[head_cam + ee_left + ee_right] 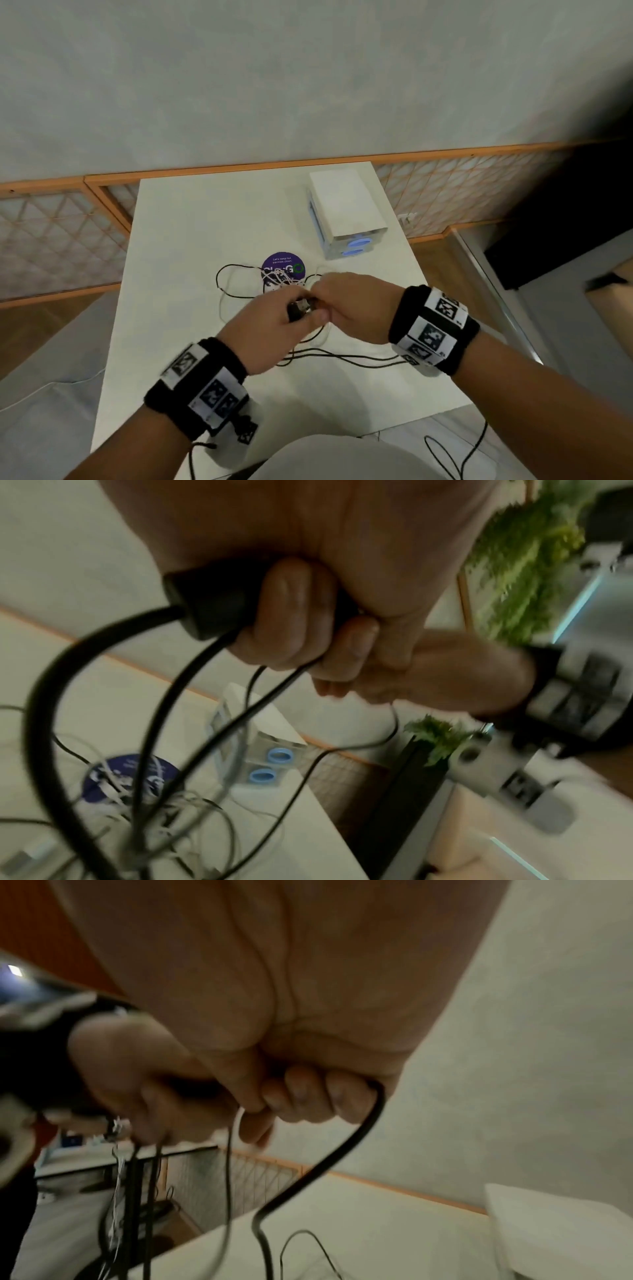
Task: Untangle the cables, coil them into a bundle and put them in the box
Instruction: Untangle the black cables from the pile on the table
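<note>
A tangle of thin black and white cables (pixel 270 284) lies on the white table (pixel 191 219), partly over a purple round sticker (pixel 283 268). My left hand (pixel 291 313) grips a black plug (pixel 209 604) with black cable (pixel 44 704) trailing from it down to the tangle (pixel 143 815). My right hand (pixel 339 301) meets the left above the table; its curled fingers (pixel 304 1093) hold a black cable (pixel 329 1156). The white box (pixel 346 209) stands closed at the far right of the table, with two blue rings (pixel 356 247) on its near face.
Black cable (pixel 346 358) loops across the table under my wrists, and more hangs off the near edge to the floor (pixel 455 455). A wall with an orange-framed lattice panel (pixel 58 236) runs behind the table. A dark cabinet (pixel 565 219) stands at the right.
</note>
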A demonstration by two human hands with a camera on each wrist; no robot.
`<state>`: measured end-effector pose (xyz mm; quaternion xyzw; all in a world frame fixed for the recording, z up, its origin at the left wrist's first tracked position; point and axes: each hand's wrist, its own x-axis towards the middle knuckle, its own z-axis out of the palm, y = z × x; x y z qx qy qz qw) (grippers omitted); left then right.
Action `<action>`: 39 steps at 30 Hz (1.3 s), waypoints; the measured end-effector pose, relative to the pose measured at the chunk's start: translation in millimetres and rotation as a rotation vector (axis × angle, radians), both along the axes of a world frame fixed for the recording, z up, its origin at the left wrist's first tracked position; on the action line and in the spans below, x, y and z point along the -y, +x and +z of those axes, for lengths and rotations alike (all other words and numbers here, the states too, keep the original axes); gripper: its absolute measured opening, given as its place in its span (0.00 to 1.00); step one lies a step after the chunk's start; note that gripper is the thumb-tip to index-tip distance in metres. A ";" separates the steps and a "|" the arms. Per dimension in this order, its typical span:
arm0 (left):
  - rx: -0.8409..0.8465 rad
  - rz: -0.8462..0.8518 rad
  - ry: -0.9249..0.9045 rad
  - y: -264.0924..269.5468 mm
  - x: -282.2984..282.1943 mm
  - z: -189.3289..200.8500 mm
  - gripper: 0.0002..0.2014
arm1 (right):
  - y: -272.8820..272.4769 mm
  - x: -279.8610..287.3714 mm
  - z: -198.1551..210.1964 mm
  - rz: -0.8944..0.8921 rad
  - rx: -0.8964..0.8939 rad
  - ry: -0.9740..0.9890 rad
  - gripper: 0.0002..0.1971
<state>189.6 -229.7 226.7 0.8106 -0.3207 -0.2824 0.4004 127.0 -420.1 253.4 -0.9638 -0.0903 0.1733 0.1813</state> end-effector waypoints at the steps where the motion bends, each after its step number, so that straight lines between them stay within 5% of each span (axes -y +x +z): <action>1: 0.034 0.000 0.015 0.4 -0.5 -1.0 0.19 | 5.7 0.2 4.4 0.004 0.040 0.023 0.10; 5: -0.011 0.209 -0.204 6.7 -12.9 18.9 0.25 | 20.6 33.6 -11.0 -0.241 0.213 0.231 0.10; 10: -0.146 0.307 -0.432 7.9 -35.3 59.5 0.27 | 18.4 71.7 -79.4 -0.762 0.111 0.515 0.13; 15: -0.173 0.583 -0.606 30.5 -57.8 86.6 0.25 | -2.6 108.0 -151.4 -0.869 -0.066 0.205 0.15; 18: -0.080 0.602 -0.509 48.0 -73.8 82.9 0.26 | -13.1 118.0 -152.0 -0.912 -0.199 0.123 0.21; 22: 0.052 0.632 -0.259 53.1 -84.2 61.5 0.24 | -2.8 118.9 -94.7 -0.955 -0.240 0.254 0.26; 27: 0.055 0.582 -0.014 44.2 -78.8 37.4 0.15 | 18.8 110.6 33.5 -0.891 0.166 0.412 0.20; 31: -0.006 0.548 0.048 36.9 -65.3 26.4 0.18 | 21.5 96.5 123.0 -0.795 0.467 0.580 0.14; 36: -0.024 0.560 0.087 33.1 -56.8 23.2 0.18 | 12.7 83.9 174.5 -0.752 0.700 0.645 0.15; 39: -0.028 0.554 0.112 33.7 -58.9 22.7 0.18 | 16.0 86.8 182.9 -0.773 0.651 0.695 0.12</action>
